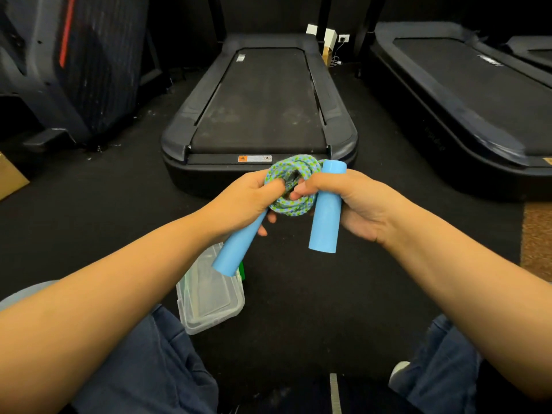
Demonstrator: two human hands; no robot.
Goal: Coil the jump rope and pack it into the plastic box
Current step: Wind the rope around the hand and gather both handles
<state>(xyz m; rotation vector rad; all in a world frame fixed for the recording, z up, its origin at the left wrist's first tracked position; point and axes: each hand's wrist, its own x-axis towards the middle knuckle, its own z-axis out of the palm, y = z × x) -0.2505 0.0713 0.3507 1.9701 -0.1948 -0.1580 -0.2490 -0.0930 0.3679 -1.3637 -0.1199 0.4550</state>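
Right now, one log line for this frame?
rope: coiled, in both hands | left hand: handle | right hand: handle | box: on floor

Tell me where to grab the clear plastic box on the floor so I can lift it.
Grip the plastic box across its two long side walls, reaching down from above. It lies flat on the carpet, narrow enough to span, and its near end sits clear of the blue handle hanging over the far end.

The rope (pixel 294 186) has blue and green dots. Its two handles (pixel 325 209) are light blue. The box (pixel 209 306) is clear. The floor (pixel 119 189) is black.
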